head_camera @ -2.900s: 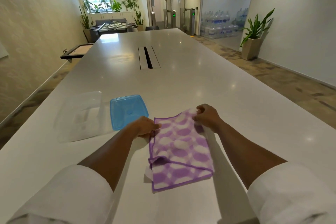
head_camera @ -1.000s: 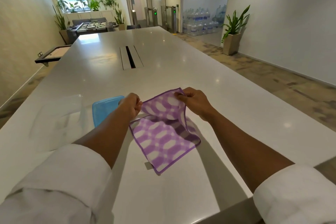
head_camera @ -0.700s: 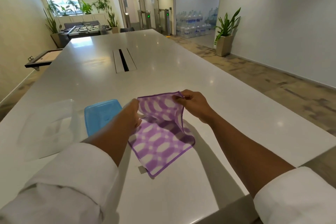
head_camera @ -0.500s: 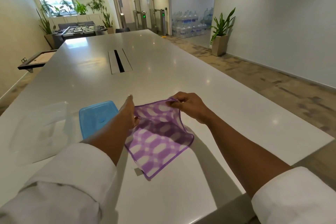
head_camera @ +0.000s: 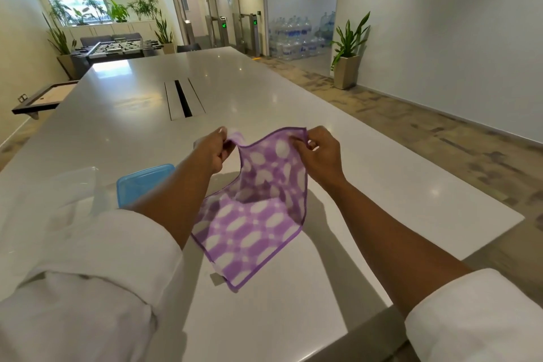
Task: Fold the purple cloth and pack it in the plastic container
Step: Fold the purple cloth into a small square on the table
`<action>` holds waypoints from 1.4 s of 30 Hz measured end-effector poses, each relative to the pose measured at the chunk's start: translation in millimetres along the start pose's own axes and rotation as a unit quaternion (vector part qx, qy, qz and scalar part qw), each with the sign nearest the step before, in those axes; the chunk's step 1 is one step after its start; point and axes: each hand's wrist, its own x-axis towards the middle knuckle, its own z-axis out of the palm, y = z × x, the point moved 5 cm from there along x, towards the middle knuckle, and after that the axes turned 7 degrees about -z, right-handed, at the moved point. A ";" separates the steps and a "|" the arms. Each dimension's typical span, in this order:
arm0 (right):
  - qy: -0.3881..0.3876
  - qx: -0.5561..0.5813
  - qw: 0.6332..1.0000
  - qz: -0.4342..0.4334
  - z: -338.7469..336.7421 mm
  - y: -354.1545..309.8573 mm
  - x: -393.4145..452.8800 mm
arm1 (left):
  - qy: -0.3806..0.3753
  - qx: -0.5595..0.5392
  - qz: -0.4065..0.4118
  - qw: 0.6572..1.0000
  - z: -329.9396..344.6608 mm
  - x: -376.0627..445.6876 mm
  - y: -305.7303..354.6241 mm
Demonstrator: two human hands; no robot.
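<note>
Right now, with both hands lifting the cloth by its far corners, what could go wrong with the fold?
1. The purple cloth sags between the left hand and right hand; the fold may land uneven.
2. Its near corner still rests on the table and could drag or bunch.

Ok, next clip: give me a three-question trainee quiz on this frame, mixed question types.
1. True or false: the purple cloth lies fully flat on the white table.
2. Which lies nearest the left forearm?
A. the blue lid
B. the potted plant
C. the water bottles
3. Fill in: the left hand and right hand each pinch a ____ corner of the cloth.

Key
1. False: its far part is lifted by both hands, and only the near part rests on the table.
2. A
3. far (upper)
</note>
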 end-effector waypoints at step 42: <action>-0.671 -0.153 0.724 0.040 115.4 -20.9 -126.4 | 0.120 0.583 0.061 0.801 -151.9 18.0 -45.6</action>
